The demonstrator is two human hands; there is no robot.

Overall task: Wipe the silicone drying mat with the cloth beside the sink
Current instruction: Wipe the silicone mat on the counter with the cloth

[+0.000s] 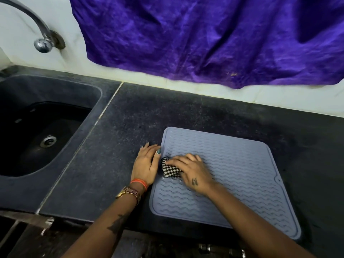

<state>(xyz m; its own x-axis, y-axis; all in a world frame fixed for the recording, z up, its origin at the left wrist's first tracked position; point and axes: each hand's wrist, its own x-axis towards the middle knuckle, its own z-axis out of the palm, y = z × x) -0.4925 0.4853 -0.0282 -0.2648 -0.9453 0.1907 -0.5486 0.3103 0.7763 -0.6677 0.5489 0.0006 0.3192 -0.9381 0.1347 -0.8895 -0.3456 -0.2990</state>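
right hand (193,175) presses cloth (170,169) on mat (242,170) — left hand (147,164) flat

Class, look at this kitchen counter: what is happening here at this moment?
A person is wiping a grey-blue silicone drying mat that lies on a dark stone counter to the right of the sink. The right hand presses a black-and-white checked cloth onto the mat near its left edge. The left hand lies flat at that edge, partly on the counter, seemingly steadying the mat. A purple fabric hangs on the wall behind.
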